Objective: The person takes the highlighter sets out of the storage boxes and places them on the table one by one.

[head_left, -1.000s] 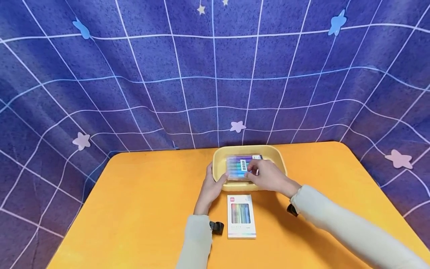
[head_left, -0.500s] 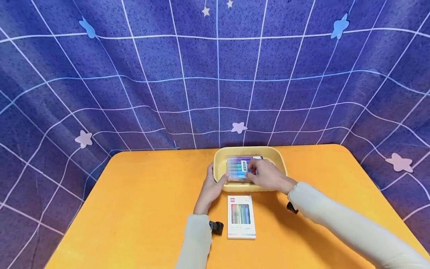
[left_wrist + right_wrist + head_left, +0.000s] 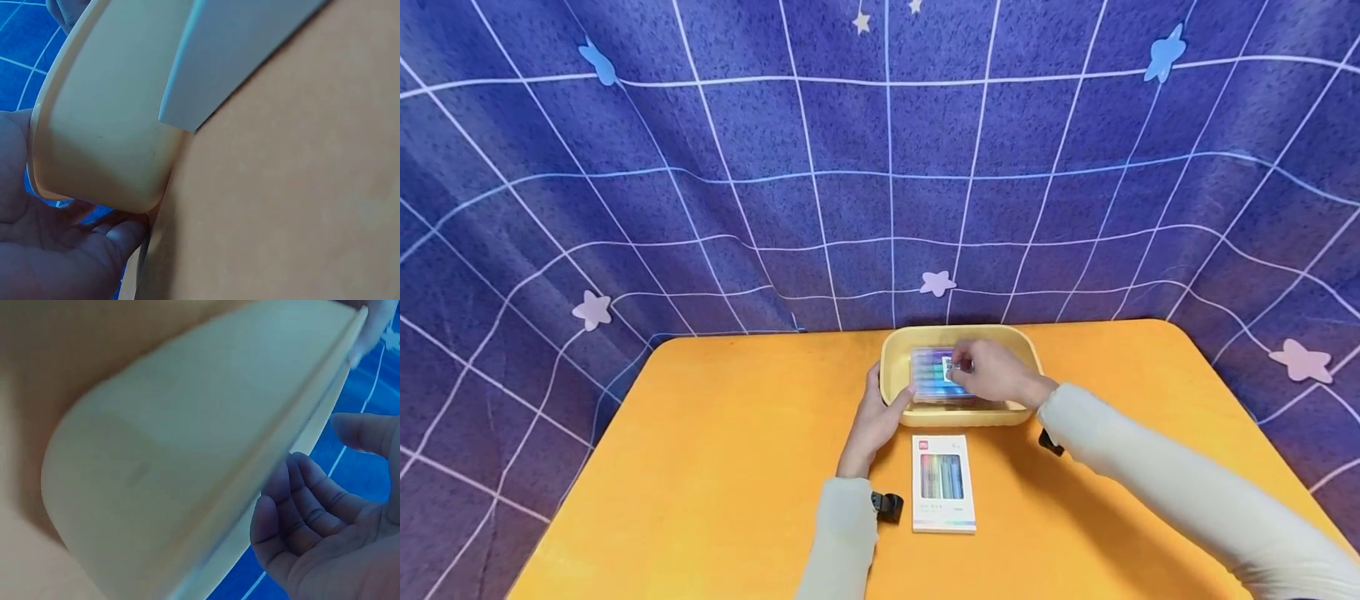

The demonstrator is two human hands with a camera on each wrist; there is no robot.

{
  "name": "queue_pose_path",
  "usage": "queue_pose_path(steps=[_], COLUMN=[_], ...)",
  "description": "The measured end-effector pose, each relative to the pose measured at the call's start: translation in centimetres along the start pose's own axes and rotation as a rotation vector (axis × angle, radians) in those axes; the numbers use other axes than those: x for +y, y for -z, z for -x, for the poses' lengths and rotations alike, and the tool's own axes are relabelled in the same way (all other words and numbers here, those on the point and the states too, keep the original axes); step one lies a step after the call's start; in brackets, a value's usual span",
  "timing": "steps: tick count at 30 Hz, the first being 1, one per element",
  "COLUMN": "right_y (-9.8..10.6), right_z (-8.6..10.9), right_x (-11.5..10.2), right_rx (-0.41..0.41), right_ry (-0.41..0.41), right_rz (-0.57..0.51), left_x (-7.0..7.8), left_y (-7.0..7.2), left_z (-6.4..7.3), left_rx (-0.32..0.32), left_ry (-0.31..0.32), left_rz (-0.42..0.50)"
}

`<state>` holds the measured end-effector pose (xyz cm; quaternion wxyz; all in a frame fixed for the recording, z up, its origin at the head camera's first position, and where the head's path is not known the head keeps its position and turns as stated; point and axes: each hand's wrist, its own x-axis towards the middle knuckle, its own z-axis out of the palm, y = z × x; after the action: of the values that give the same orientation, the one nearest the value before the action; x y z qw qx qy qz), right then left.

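A yellow plastic bin (image 3: 966, 417) stands on the table toward its back edge. Inside lies a clear pack of colored pens (image 3: 927, 377), mostly blue, green and purple, with a white label. My left hand (image 3: 872, 417) holds the bin's left end, thumb over the rim and fingers outside and beneath, as the left wrist view also shows. Over the pack's right part is my right hand (image 3: 995, 372), covering some of the label. In the right wrist view its fingers (image 3: 319, 490) are loosely curled, the thumb stands apart, and nothing shows between them.
A flat white box (image 3: 943, 518) with a window showing colored pens lies just in front of the bin. The orange table (image 3: 722, 450) extends to both sides. Behind it hangs a blue curtain (image 3: 850, 208) with white grid lines and stars.
My right hand has shifted slightly up and left over the pack, now covering more of the label. The left hand keeps its hold on the bin. The head view has shifted slightly.
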<state>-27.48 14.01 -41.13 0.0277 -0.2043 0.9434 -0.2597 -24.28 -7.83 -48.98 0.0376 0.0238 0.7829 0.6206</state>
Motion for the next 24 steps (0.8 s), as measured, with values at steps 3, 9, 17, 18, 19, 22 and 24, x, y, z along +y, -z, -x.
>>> queue_pose_path(steps=[3, 9, 17, 18, 19, 22, 24], right_y=[0.4, 1.0, 1.2, 1.2, 1.1, 1.1, 1.1], right_z=[-0.7, -1.6, -2.1, -2.1, -2.1, -2.1, -2.2], right_x=[0.3, 0.6, 1.4, 1.5, 1.5, 1.6, 1.7], right_rx=[0.007, 0.011, -0.008, -0.010, -0.013, -0.026, -0.028], right_ry=[-0.023, -0.046, -0.102, -0.104, -0.105, -0.104, -0.097], right_rz=[-0.003, 0.069, 0.054, 0.058, 0.065, 0.087, 0.100], left_x=[0.1, 0.0, 0.0, 0.0, 0.0, 0.1, 0.2], left_y=[0.2, 0.5, 0.3, 0.3, 0.2, 0.1, 0.0], left_z=[-0.1, -0.1, 0.1, 0.1, 0.1, 0.1, 0.1], left_rx=[0.000, 0.002, 0.006, 0.007, 0.007, 0.012, 0.011], left_ry=[0.006, 0.010, 0.017, 0.017, 0.017, 0.021, 0.014], left_rz=[0.003, 0.002, -0.018, -0.020, -0.018, -0.018, -0.017])
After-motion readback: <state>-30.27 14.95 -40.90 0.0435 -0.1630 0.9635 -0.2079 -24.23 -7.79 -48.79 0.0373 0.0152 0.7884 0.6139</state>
